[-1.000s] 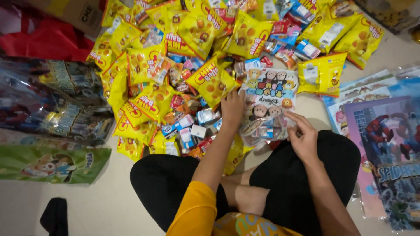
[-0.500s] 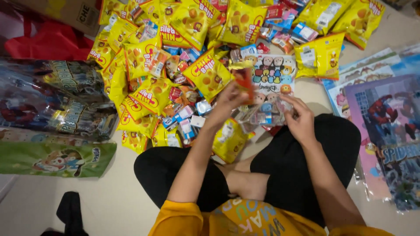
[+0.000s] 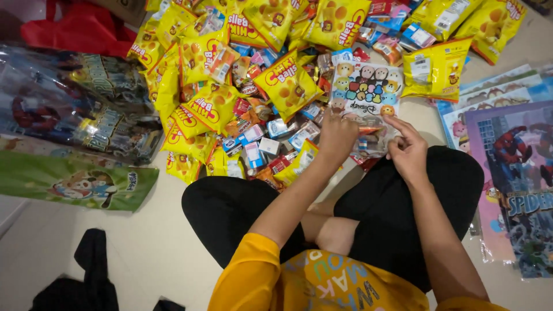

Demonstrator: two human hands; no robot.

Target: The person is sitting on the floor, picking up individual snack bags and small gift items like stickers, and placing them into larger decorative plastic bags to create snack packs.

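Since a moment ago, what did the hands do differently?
The left hand, which had lifted an orange-red packet, has come down to the clear cartoon bag; the packet sits at the bag's mouth. The right hand stays on the bag's edge; the yellow snack packs lie unmoved.

Yellow snack bags (image 3: 286, 82), cartoon-print goodie bag (image 3: 366, 92)

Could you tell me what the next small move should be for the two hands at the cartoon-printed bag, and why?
Probably push the orange snack packet fully into the cartoon-printed bag. The left hand rests at the bag's mouth with the packet partly in, while the right hand holds that edge open beside it.
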